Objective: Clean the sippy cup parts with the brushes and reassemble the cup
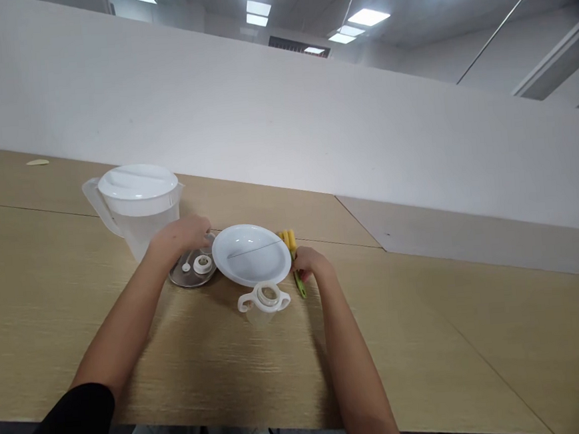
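Observation:
My left hand (185,234) reaches over a round metal tray (194,279), its fingers curled at a clear piece by the tray's far right edge; what they pinch is partly hidden. A white ring-shaped cap (202,264) and a small white part (186,267) lie on the tray. Between my hands is a shallow white bowl (252,263), a thin line showing across its inside. My right hand (312,262) is closed around a brush (301,285) with a green handle and yellow head, right of the bowl. In front stands a clear cup with a white two-handled collar (265,300).
Behind my left hand stands a clear pitcher (141,205) with a white lid, its handle to the left. A flat pale piece (38,162) lies at the far left of the wooden table (430,346). A white partition (262,125) runs along the back.

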Tool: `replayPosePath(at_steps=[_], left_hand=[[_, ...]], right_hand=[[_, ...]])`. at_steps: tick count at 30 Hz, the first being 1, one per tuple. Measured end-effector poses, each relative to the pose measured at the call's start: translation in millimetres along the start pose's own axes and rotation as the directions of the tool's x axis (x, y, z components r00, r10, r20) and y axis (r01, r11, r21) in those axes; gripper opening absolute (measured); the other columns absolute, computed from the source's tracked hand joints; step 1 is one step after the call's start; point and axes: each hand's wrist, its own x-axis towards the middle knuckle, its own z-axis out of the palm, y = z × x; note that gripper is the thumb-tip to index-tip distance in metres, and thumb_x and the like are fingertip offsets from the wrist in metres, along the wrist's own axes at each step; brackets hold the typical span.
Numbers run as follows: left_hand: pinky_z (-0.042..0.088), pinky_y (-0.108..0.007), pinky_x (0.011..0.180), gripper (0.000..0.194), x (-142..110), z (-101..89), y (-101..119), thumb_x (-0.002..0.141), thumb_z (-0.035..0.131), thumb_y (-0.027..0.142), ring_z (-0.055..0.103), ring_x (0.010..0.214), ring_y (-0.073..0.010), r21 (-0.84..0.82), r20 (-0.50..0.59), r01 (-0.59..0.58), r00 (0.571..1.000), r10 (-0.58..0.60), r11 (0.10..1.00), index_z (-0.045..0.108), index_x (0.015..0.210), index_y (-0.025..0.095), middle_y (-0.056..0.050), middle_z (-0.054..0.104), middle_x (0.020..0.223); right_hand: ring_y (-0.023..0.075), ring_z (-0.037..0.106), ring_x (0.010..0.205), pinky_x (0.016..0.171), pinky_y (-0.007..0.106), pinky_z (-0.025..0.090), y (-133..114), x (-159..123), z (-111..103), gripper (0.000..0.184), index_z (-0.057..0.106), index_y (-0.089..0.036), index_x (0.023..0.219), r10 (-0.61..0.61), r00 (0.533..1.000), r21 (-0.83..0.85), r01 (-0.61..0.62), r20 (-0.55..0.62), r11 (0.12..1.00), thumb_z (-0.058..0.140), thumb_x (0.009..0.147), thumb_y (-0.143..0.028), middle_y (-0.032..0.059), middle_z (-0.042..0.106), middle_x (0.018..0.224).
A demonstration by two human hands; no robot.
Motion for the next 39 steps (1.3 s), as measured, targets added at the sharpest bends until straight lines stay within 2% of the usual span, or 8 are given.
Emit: replayPosePath(at_steps=[10, 17, 20, 24, 28, 31, 35, 39], left_hand=[[0.047, -0.031, 0.066, 0.016, 26, 25.6, -4, 0.071, 0.054, 0.011, 0.067, 0.078, -0.0267, 0.043, 0.048, 0.092, 0.994, -0.094, 0.995, 0.069, 0.077, 0.011, -0.018, 0.072, 0.088], [0.045, -0.029, 0.067, 0.021, -2, -1.7, 6, 0.078, 0.048, 0.012, 0.065, 0.078, -0.0237, 0.047, -0.066, 0.027, 0.998, -0.024, 0.999, 0.069, 0.08, 0.012, -0.016, 0.071, 0.087], [0.043, -0.031, 0.067, 0.027, -22, -12.4, 24, 0.085, 0.043, 0.016, 0.063, 0.074, -0.0228, 0.04, -0.081, -0.088, 0.993, 0.091, 0.995, 0.069, 0.077, 0.012, -0.014, 0.07, 0.083], [0.043, -0.029, 0.072, 0.031, -43, -13.0, 61, 0.093, 0.043, 0.033, 0.064, 0.083, -0.0218, -0.049, -0.003, -0.298, 0.954, 0.298, 0.953, 0.068, 0.091, 0.015, -0.01, 0.07, 0.094], [0.044, -0.03, 0.08, 0.047, -49, 6.2, 100, 0.078, 0.064, 0.053, 0.063, 0.098, -0.0261, -0.071, 0.031, -0.497, 0.866, 0.5, 0.865, 0.064, 0.108, 0.016, -0.011, 0.067, 0.108], [0.046, -0.032, 0.079, 0.055, -43, 27.2, 117, 0.069, 0.075, 0.045, 0.062, 0.099, -0.0291, 0.05, 0.066, -0.543, 0.839, 0.54, 0.838, 0.062, 0.111, 0.012, -0.015, 0.065, 0.11], [0.047, -0.033, 0.075, 0.043, -35, 38.3, 119, 0.071, 0.074, 0.026, 0.063, 0.095, -0.0292, 0.077, 0.094, -0.555, 0.831, 0.548, 0.828, 0.062, 0.109, 0.01, -0.016, 0.064, 0.106], [0.045, -0.03, 0.081, 0.047, -41, 16.2, 100, 0.068, 0.076, 0.027, 0.06, 0.096, -0.0231, -0.174, -0.02, -0.647, 0.756, 0.654, 0.743, 0.063, 0.112, 0.02, -0.007, 0.061, 0.108]], right_hand=[[0.013, 0.068, 0.073, 0.071, 0.021, 0.046, -15, -33, -22, 0.038, 0.049, -0.013, 0.129, -0.113, 0.923, 0.012, 0.126, -0.369, 0.992, 0.037, 0.094, -0.023, 0.011, 0.071, 0.097], [0.0177, 0.064, 0.096, 0.08, 0.024, 0.043, -35, -64, -27, 0.034, 0.06, -0.018, 0.119, -0.248, 0.812, -0.084, 0.24, -0.529, 0.967, 0.043, 0.09, -0.026, 0.0086, 0.069, 0.108], [0.0202, 0.062, 0.104, 0.082, 0.026, 0.043, -37, -68, -28, 0.033, 0.062, -0.018, 0.116, -0.237, 0.826, -0.13, 0.198, -0.511, 0.971, 0.041, 0.09, -0.025, 0.01, 0.068, 0.111], [0.0244, 0.067, 0.095, 0.074, 0.027, 0.047, -29, -54, -25, 0.031, 0.064, -0.009, 0.11, -0.06, 0.944, -0.133, 0.017, -0.325, 0.991, 0.045, 0.088, -0.019, 0.0191, 0.069, 0.101], [0.0245, 0.07, 0.069, 0.062, 0.028, 0.051, -15, -31, -12, 0.024, 0.068, -0.005, 0.096, 0.026, 0.998, -0.105, -0.032, -0.062, 0.994, 0.063, 0.079, -0.02, 0.0176, 0.07, 0.073], [0.0225, 0.067, 0.056, 0.055, 0.028, 0.051, -9, -19, -3, 0.015, 0.069, -0.003, 0.083, 0.045, 0.999, -0.085, -0.043, 0.019, 0.995, 0.068, 0.072, -0.014, 0.0132, 0.067, 0.059], [0.0199, 0.065, 0.052, 0.053, 0.026, 0.051, -2, -19, -8, 0.013, 0.069, -0.004, 0.085, 0.061, 0.998, -0.059, -0.06, 0.007, 0.996, 0.064, 0.073, -0.01, 0.0094, 0.066, 0.055], [0.0192, 0.066, 0.058, 0.058, 0.026, 0.049, 5, -45, -36, 0.018, 0.068, -0.005, 0.088, 0.066, 0.992, -0.062, -0.073, -0.107, 0.995, 0.055, 0.079, -0.012, 0.0118, 0.068, 0.063]])
